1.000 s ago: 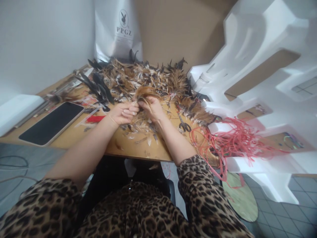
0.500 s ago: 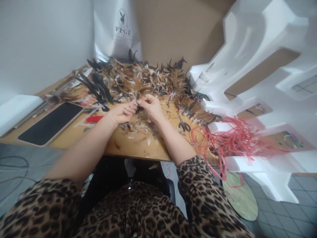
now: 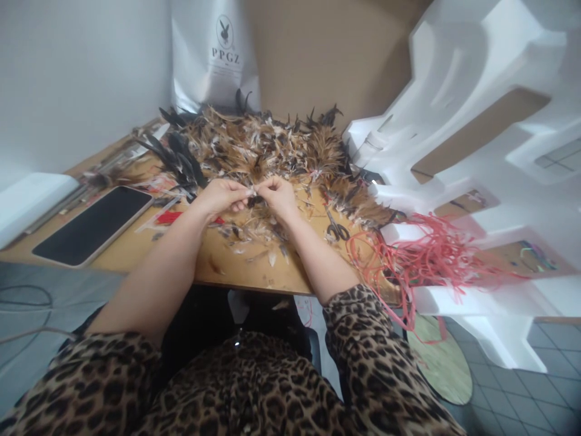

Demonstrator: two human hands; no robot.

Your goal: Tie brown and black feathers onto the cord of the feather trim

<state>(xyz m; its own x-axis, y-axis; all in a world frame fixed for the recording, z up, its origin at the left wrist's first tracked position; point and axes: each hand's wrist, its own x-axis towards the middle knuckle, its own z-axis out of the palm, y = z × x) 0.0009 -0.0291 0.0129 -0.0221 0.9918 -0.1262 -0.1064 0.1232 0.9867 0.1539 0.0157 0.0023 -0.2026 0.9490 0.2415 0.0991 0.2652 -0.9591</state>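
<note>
Close together above the table's middle, my left hand and my right hand meet at the fingertips. Both are closed in a pinch on the pale lower end of a small bunch of brown feathers, whose tips fan away from me. Exactly what lies between the fingertips is too small to make out. Behind it spreads a large heap of brown, white and black feathers. Loose feather bits lie below my hands. Black-handled scissors rest to the right of my right hand.
A phone and a white box lie on the left. Red strips are beside my left wrist. A tangle of pink-red ribbon hangs over white foam pieces at right. A silver bag stands behind.
My left hand has turned over so its back shows more, and its forearm has shifted slightly right. My right hand stays nearly in place, still pinching.
</note>
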